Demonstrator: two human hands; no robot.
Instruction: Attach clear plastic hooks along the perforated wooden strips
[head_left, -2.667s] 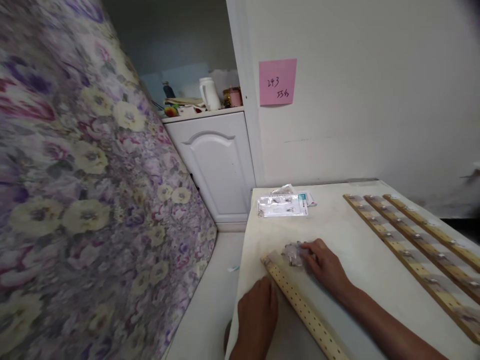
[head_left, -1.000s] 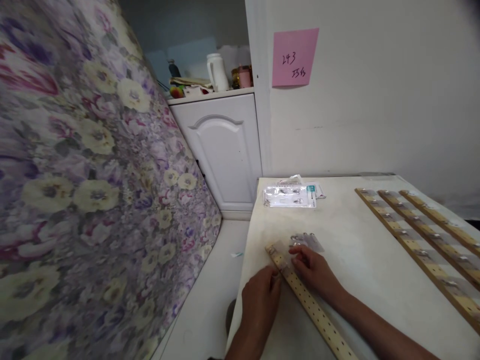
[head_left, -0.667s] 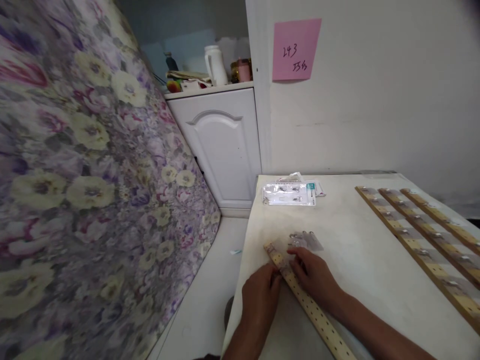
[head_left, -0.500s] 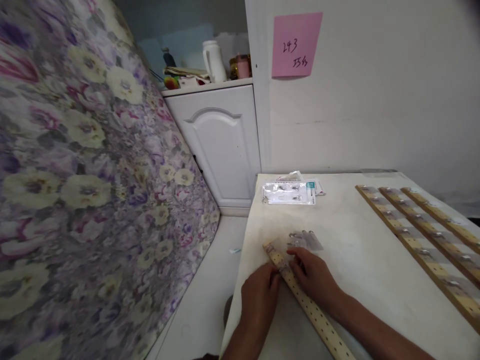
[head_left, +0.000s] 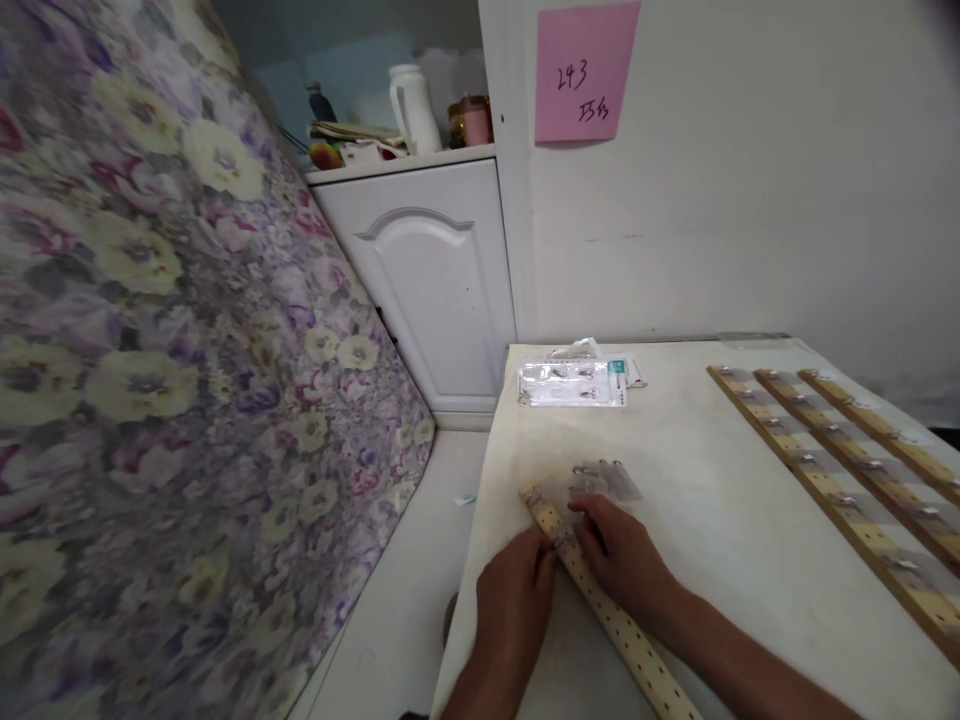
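Observation:
A narrow pale wooden strip (head_left: pixel 624 632) with rows of small dark holes lies slantwise on the white table. Near its far end, small clear pieces with metal bits sit on it. My left hand (head_left: pixel 516 585) is closed against the strip's left edge, thumb and forefinger pressed together there. On the opposite edge my right hand (head_left: pixel 619 550) is closed too, its fingers curled at the strip; anything small in them is hidden. Just beyond my right fingers lie several clear plastic tabs with metal ends (head_left: pixel 609 480).
Clear blister packs (head_left: pixel 571 384) lie at the table's far left. Several clear-tabbed pieces line each of three wooden strips (head_left: pixel 840 500) on the right. Floral curtain (head_left: pixel 187 380) hangs left, beside a white cabinet (head_left: pixel 431 290). A pink note (head_left: pixel 585 75) is on the wall.
The view has shifted slightly. Both hands stay at the same part of the strip, with barely any finger movement visible.

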